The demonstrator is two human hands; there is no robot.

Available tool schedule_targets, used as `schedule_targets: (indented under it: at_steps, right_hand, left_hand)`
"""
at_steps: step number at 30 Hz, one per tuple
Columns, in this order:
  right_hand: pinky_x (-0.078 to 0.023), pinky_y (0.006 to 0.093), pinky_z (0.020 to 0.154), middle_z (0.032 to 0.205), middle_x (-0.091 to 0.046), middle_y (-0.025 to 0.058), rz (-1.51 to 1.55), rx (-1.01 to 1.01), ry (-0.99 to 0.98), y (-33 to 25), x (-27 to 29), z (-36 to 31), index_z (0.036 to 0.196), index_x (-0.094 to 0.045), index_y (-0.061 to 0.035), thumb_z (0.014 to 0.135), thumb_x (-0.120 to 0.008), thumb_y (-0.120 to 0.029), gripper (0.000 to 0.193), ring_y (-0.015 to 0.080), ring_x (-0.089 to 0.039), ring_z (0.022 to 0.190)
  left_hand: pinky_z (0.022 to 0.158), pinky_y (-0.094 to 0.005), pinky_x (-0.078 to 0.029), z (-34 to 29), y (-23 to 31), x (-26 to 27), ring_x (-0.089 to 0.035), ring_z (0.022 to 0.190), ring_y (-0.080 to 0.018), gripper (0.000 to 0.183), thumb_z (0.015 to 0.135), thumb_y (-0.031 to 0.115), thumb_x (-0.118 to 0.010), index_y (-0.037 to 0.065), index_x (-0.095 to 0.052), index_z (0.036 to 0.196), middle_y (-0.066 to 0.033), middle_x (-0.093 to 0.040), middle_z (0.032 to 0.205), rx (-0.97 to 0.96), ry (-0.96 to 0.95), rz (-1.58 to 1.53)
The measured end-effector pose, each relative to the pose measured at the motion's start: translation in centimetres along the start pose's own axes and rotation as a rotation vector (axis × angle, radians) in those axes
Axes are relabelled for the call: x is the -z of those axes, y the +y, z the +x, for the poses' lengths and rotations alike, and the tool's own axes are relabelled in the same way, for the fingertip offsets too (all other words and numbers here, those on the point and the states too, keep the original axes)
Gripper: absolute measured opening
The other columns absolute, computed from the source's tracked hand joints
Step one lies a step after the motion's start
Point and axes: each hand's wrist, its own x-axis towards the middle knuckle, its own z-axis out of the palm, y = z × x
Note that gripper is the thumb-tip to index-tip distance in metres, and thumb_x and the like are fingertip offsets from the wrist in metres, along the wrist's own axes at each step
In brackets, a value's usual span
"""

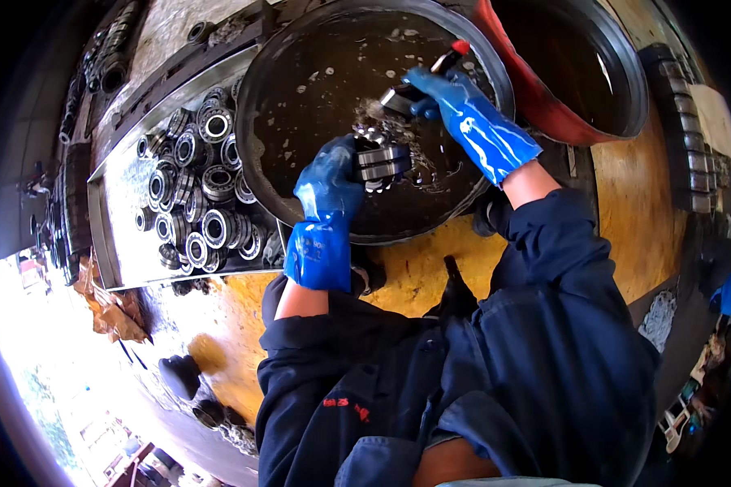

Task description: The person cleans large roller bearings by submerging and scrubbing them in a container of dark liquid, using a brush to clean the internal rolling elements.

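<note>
Both my hands wear long blue rubber gloves. My left hand is closed around a shiny steel roller bearing, held over the dark liquid in a large round basin. Closed on a brush, my right hand is just above and to the right of the bearing. The brush has a wide metal band and a dark handle with a red end. Its bristles point down toward the bearing, and splashes blur the spot between them. Part of the bearing is hidden behind my left fingers.
Left of the basin, a metal tray holds several roller bearings. A second round tub with a red outer wall stands at the right. A row of dark cylindrical parts lies at the far right. Crumpled brown paper lies at the lower left.
</note>
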Motion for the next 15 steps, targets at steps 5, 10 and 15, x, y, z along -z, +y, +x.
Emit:
schedule_targets:
  at_steps: [5,10,15]
  right_hand:
    - [-0.046,0.0234,0.069,0.091,-0.070,0.0046,0.009,0.069,-0.185,-1.4,-3.1,-1.2,0.112,-0.070,-0.0040,0.092,-0.070,-0.045,0.046,0.0103,-0.063,0.075]
    - [-0.045,0.0392,0.092,0.104,-0.065,0.0175,-0.466,0.053,-0.135,-3.5,-4.6,-6.0,0.112,-0.066,-0.0036,0.092,-0.059,-0.047,0.048,0.0305,-0.061,0.101]
    - [-0.046,0.0352,0.081,0.089,-0.067,0.0110,-0.479,0.187,-0.122,-3.7,-3.7,-5.7,0.100,-0.069,-0.0022,0.090,-0.063,-0.052,0.051,0.0209,-0.062,0.085]
  left_hand:
    - [0.082,-0.0412,-0.057,-1.7,-0.8,-1.9,-0.069,0.098,-0.0313,0.035,0.079,0.013,-0.069,0.019,-0.069,0.114,-0.0085,-0.071,0.110,-0.174,-0.009,0.072]
    - [0.086,-0.0413,-0.056,-1.9,0.8,-1.1,-0.068,0.102,-0.0313,0.041,0.079,0.006,-0.065,0.018,-0.067,0.118,-0.0101,-0.070,0.114,-0.160,-0.139,0.080]
    - [0.087,-0.0418,-0.056,-2.0,0.5,-1.0,-0.067,0.105,-0.0323,0.041,0.080,0.005,-0.063,0.018,-0.066,0.120,-0.0105,-0.069,0.116,-0.179,-0.127,0.005]
